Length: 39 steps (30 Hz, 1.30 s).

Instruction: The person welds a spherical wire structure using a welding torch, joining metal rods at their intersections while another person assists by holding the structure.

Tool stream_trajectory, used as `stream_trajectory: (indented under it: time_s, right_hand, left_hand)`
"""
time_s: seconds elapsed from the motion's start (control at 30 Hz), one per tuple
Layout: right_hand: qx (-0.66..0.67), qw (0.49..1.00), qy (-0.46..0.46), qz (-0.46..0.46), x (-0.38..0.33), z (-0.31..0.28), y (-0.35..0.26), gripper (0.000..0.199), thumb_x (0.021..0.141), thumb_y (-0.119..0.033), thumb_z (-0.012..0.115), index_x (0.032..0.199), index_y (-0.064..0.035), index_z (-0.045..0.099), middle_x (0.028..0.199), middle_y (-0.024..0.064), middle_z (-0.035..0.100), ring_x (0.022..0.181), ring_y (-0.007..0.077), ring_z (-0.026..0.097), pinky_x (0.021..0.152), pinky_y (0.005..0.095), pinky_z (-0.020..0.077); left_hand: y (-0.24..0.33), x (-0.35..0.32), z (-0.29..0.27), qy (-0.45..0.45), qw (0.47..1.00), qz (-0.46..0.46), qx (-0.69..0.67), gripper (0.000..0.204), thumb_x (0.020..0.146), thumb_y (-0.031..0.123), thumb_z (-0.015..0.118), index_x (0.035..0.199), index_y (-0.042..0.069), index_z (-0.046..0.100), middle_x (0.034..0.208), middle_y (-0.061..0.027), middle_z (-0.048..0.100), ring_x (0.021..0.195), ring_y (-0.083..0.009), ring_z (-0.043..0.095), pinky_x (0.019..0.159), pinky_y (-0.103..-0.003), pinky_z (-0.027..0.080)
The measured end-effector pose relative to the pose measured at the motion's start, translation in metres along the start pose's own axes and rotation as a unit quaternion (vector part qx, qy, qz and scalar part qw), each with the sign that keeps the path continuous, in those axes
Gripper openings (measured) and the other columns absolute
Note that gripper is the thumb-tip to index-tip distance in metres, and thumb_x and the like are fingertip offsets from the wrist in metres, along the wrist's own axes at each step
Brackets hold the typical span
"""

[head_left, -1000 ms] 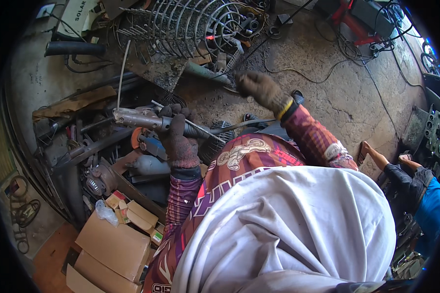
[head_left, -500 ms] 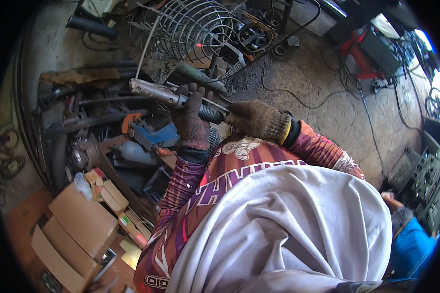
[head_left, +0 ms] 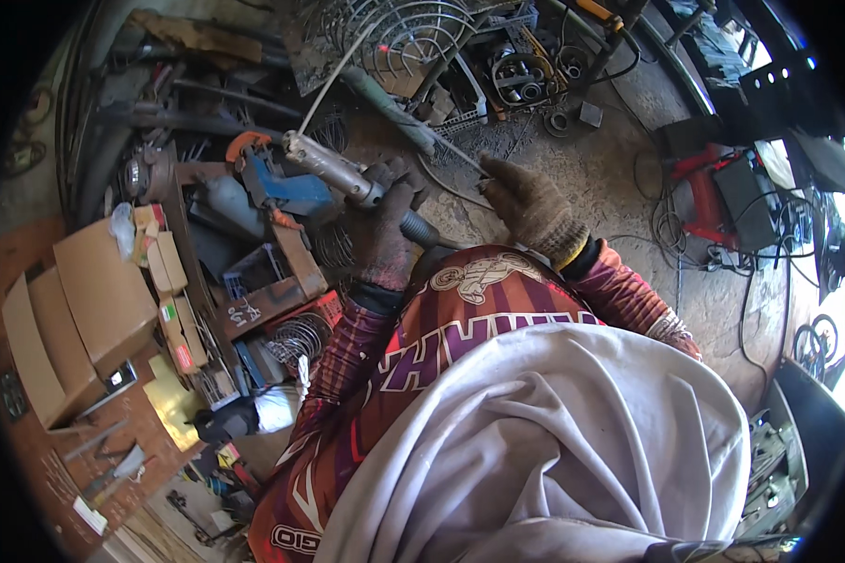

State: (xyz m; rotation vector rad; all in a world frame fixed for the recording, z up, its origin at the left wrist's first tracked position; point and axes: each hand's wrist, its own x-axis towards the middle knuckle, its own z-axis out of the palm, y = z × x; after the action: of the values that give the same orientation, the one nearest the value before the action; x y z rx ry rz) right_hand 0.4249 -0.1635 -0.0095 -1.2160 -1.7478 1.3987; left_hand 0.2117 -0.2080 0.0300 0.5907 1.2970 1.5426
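My left hand (head_left: 385, 230), in a dark knit glove, is closed around a grey metal shaft (head_left: 327, 169). The shaft slants from upper left to lower right, with holes in its side and a coarse thread (head_left: 419, 228) below my fingers. From its upper end a long thin rod (head_left: 336, 83) rises; how it joins there is unclear. My right hand (head_left: 540, 208), in a brown knit glove, is off to the right of the shaft. Its fingertips pinch a thin metal rod (head_left: 462, 158) that points up and left, apart from the shaft.
A blue vise-like tool (head_left: 286, 186) and a grey cylinder (head_left: 230, 206) lie among scrap at left, beside cardboard boxes (head_left: 108, 291). Ahead are a wire cage (head_left: 413, 42), a green pipe (head_left: 385, 105) and metal parts (head_left: 524, 77). A red-and-black machine (head_left: 699, 192) with cables stands right.
My right hand has drawn away from the shaft's threaded end, its thin rod now swung up and clear. The shaft stays in my left hand. My view has turned, shifting the surroundings.
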Motion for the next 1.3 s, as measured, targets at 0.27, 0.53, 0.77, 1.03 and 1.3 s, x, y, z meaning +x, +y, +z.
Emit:
stream_trajectory:
  time_s: [0.27, 0.53, 0.77, 1.03, 1.3]
  right_hand:
    - [0.130, 0.986, 0.026, 0.098, -0.011, -0.034, 0.035, 0.043, 0.102, -0.029, 0.062, 0.136, -0.0024, 0.059, 0.100, 0.0090, 0.072, 0.078, 0.0129, 0.065, 0.071, 0.0301, 0.0549]
    - [0.080, 0.991, 0.044, 0.098, -0.012, -0.022, 0.046, 0.042, 0.099, -0.031, 0.066, 0.130, -0.0025, 0.063, 0.093, 0.0067, 0.071, 0.075, 0.0107, 0.062, 0.068, 0.0283, 0.0521]
    - [0.034, 0.996, 0.070, 0.054, 0.000, -0.023, 0.045, 0.040, 0.099, -0.028, 0.066, 0.127, -0.0004, 0.064, 0.097, 0.0119, 0.074, 0.084, 0.0160, 0.069, 0.075, 0.0308, 0.0541]
    - [-0.282, 0.920, 0.135, -0.238, 0.049, -0.041, 0.005, 0.029, 0.092, -0.018, 0.069, 0.120, -0.0074, 0.068, 0.099, 0.0147, 0.071, 0.091, 0.0326, 0.071, 0.073, 0.0398, 0.0582]
    - [-0.312, 0.920, 0.155, -0.178, 0.086, -0.038, -0.021, 0.035, 0.098, -0.036, 0.060, 0.121, -0.0111, 0.068, 0.094, 0.0119, 0.073, 0.088, 0.0329, 0.071, 0.075, 0.0411, 0.0566]
  left_hand:
    - [-0.016, -0.014, -0.043, 0.117, 0.991, 0.014, -0.062, 0.034, 0.090, -0.007, 0.061, 0.120, 0.006, 0.052, 0.117, -0.0141, 0.061, 0.101, -0.0249, 0.064, 0.088, -0.044, 0.057]
    - [-0.022, -0.008, -0.056, 0.065, 0.994, 0.023, -0.088, 0.039, 0.086, -0.004, 0.070, 0.118, 0.007, 0.052, 0.114, -0.0085, 0.057, 0.103, -0.0229, 0.063, 0.091, -0.043, 0.061]
    - [-0.013, -0.005, -0.058, 0.080, 0.996, 0.005, -0.046, 0.037, 0.086, -0.005, 0.067, 0.119, 0.003, 0.051, 0.112, -0.0100, 0.058, 0.103, -0.0243, 0.063, 0.090, -0.043, 0.059]
    - [-0.008, -0.011, -0.058, 0.126, 0.992, -0.009, -0.002, 0.041, 0.086, -0.003, 0.066, 0.124, 0.000, 0.050, 0.113, -0.0129, 0.059, 0.103, -0.0262, 0.064, 0.089, -0.043, 0.059]
    - [-0.022, -0.004, -0.085, 0.095, 0.995, -0.017, -0.003, 0.050, 0.085, 0.000, 0.073, 0.128, -0.001, 0.047, 0.117, -0.0123, 0.056, 0.101, -0.0250, 0.065, 0.087, -0.038, 0.062]
